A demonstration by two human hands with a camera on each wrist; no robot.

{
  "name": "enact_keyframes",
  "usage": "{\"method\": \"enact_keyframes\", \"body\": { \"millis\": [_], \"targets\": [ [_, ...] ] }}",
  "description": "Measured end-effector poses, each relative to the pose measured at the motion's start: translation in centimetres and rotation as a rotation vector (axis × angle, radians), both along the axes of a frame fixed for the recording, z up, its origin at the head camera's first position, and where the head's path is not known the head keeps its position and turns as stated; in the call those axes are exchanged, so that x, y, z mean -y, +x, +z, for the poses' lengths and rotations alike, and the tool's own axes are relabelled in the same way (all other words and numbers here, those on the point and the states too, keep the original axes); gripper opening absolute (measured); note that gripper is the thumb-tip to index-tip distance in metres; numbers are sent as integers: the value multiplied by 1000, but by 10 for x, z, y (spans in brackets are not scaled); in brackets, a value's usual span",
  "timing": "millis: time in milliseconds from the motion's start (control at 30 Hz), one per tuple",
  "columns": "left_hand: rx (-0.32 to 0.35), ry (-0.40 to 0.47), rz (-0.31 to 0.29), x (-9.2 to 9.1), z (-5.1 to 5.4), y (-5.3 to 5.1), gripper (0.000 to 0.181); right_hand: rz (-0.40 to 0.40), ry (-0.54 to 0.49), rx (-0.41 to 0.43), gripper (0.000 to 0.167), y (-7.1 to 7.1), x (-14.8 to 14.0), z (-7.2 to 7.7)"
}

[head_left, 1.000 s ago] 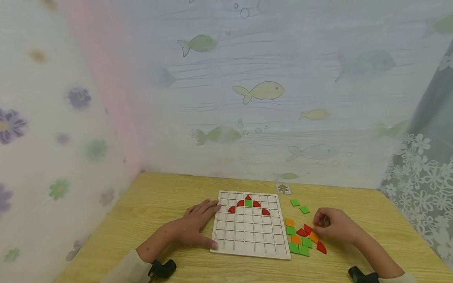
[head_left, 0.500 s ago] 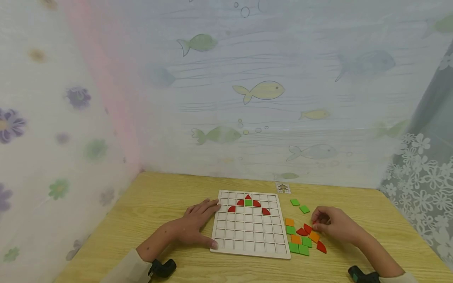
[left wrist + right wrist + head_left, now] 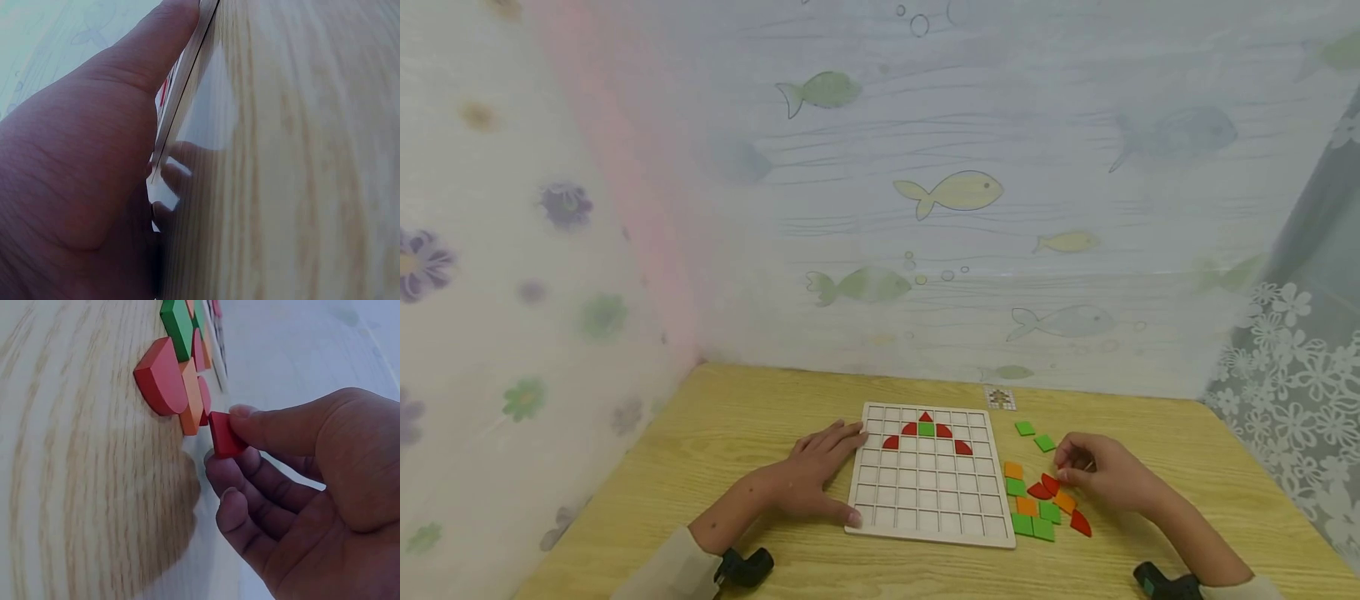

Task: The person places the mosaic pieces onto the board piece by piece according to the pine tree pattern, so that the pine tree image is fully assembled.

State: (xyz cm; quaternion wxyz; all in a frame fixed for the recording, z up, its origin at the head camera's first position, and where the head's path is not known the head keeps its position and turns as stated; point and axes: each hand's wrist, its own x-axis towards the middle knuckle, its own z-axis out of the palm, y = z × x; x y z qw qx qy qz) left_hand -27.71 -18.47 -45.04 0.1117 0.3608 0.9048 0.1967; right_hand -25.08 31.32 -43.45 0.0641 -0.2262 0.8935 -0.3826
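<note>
A pale wooden grid board point(image 3: 928, 483) lies on the table, with a red triangle point(image 3: 926, 417), a green square point(image 3: 927, 429) and several red quarter-round pieces point(image 3: 963, 447) set in its upper cells. Along the board's left edge rests my left hand point(image 3: 811, 477), its fingers extended and its thumb at the near corner. My right hand point(image 3: 1108, 471) pinches a small red piece point(image 3: 226, 436) between thumb and fingers; the fingers hide part of its shape. It hovers just beside the loose red pieces point(image 3: 1050, 483), right of the board.
Loose green squares point(image 3: 1043, 529), orange squares point(image 3: 1027, 507) and a red quarter-round piece point(image 3: 1081, 523) lie right of the board. Two more green squares point(image 3: 1025, 428) lie farther back. A small pattern card point(image 3: 1000, 398) lies near the wall at the table's back edge.
My right hand has shifted slightly left and away from me, holding the red piece. My left hand stays on the board's edge.
</note>
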Motion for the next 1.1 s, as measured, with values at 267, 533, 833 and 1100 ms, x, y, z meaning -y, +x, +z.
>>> {"method": "enact_keyframes", "body": {
  "millis": [267,533,833,1100],
  "targets": [
    [1,8,-8,0,-1,0,113,-6,-10,17,8,1,0,-1],
    [5,4,-4,0,-1,0,114,2,-18,55,9,0,-1,-1],
    [9,-1,-1,0,-3,-2,115,8,15,70,8,-1,-4,-3],
    [8,3,-3,0,-2,-2,116,42,-4,112,12,-3,-7,-4]
  ]
}}
